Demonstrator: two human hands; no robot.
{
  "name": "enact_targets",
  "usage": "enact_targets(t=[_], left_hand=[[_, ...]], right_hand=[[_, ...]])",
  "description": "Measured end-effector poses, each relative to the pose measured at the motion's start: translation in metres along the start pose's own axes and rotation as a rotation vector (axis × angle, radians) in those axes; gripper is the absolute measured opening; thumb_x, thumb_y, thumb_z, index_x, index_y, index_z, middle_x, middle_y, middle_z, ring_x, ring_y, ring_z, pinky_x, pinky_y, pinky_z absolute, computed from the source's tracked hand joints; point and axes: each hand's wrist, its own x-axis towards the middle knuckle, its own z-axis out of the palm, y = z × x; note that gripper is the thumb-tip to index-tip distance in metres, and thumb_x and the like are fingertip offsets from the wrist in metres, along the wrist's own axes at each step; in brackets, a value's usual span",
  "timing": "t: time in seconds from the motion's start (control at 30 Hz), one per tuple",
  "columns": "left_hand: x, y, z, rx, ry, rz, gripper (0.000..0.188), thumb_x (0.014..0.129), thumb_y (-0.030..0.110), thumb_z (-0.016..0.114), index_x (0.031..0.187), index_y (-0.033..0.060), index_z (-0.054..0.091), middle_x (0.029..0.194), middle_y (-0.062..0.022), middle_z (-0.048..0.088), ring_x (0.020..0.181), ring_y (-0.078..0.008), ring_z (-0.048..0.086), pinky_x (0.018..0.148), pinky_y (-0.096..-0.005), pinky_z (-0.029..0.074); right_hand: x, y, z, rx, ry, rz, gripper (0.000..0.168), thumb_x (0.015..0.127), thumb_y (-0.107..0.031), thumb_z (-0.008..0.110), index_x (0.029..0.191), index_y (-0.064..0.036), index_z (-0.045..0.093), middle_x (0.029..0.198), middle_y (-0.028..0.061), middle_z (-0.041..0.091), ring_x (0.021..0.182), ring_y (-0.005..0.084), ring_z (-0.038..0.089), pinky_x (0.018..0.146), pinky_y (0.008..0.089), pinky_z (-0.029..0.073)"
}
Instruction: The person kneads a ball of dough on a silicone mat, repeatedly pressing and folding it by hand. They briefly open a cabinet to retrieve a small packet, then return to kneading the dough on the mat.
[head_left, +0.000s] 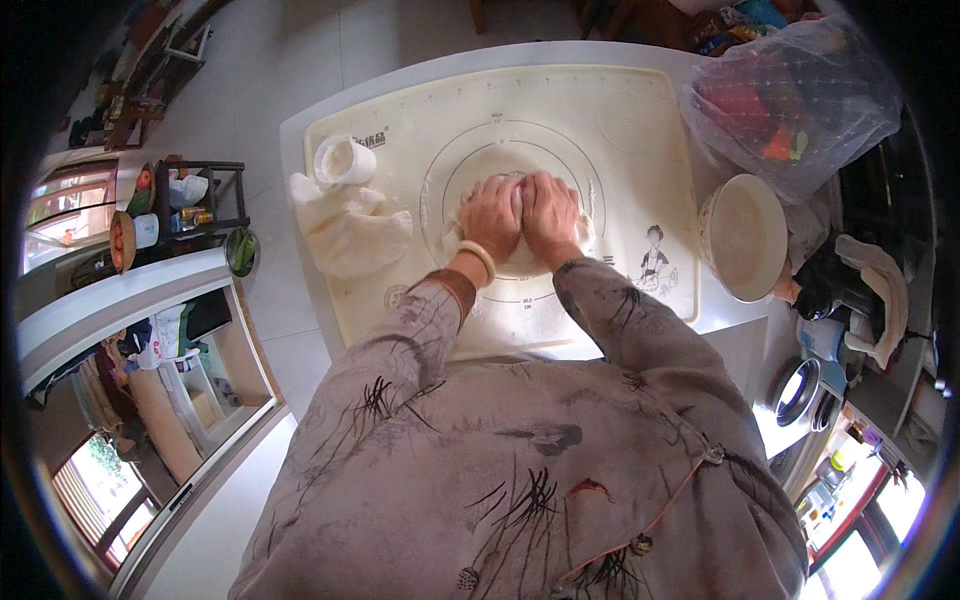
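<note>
My left hand and my right hand lie side by side, thumbs together, with fingers curled over a lump of pale dough. Most of the dough is hidden beneath them; only bits show at either side. It rests on a cream kneading mat printed with circles, inside the ring markings. Loose dough or flour traces cling to the mat around it. A light bangle circles my left wrist. Left of my hands, a small white tub with pale contents stands beside a crumpled cream cloth.
A large, pale bowl stands on the right by the mat's edge. Behind it sits a clear plastic bag with colourful contents. The white table ends just past the mat on the left. A dark shelf rack stands farther off.
</note>
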Motion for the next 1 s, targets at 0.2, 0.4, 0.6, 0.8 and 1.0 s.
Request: enact_targets(t=[0.2,0.4,0.6,0.8,1.0], left_hand=[[0.083,-0.028,0.02,0.034,0.112,-0.009,0.021,0.093,0.027,0.046,0.093,0.0114,0.06,0.093,-0.0131,0.064,0.091,-0.0346,0.059,0.079,-0.0493,0.044],[0.044,-0.012,-0.016,-0.345,-0.212,-0.2,0.034,0.1,0.031,0.037,0.1,0.0038,0.057,0.101,-0.0206,0.063,0.09,-0.0426,0.058,0.079,-0.0495,0.046],[-0.091,0.025,-0.059,-0.686,0.039,-0.223,0.021,0.096,0.015,0.047,0.106,-0.0002,0.057,0.101,-0.0195,0.064,0.093,-0.036,0.062,0.082,-0.0411,0.048],[-0.023,-0.003,-0.03,-0.602,0.198,-0.209,0.029,0.099,0.021,0.042,0.105,-0.002,0.057,0.093,-0.0185,0.063,0.089,-0.0321,0.06,0.083,-0.0411,0.046],[0.039,-0.049,0.001,-0.767,0.247,-0.494,0.03,0.098,0.025,0.042,0.094,-0.0014,0.056,0.088,-0.0246,0.061,0.086,-0.0437,0.057,0.078,-0.0494,0.043]], right_hand=[[0.081,0.005,0.022,0.006,0.019,0.143,0.024,0.094,-0.03,0.045,0.095,-0.012,0.062,0.088,0.0112,0.067,0.085,0.0338,0.061,0.078,0.0476,0.044],[0.047,-0.014,-0.009,-0.162,-0.224,0.024,0.025,0.092,-0.028,0.047,0.1,-0.009,0.062,0.097,0.0173,0.067,0.089,0.036,0.062,0.077,0.0483,0.046],[-0.092,-0.021,0.003,-0.15,0.084,-0.36,0.029,0.09,-0.028,0.05,0.11,-0.011,0.062,0.121,0.0078,0.058,0.119,0.0266,0.049,0.102,0.0443,0.03],[-0.013,-0.015,0.024,-0.224,-0.016,-0.376,0.025,0.09,-0.027,0.047,0.104,-0.012,0.062,0.102,0.0048,0.061,0.102,0.0248,0.054,0.094,0.0418,0.035],[0.064,-0.021,0.038,-0.219,-0.06,-0.346,0.02,0.091,-0.026,0.047,0.09,-0.01,0.06,0.095,0.0061,0.062,0.094,0.0253,0.057,0.085,0.0412,0.039]])
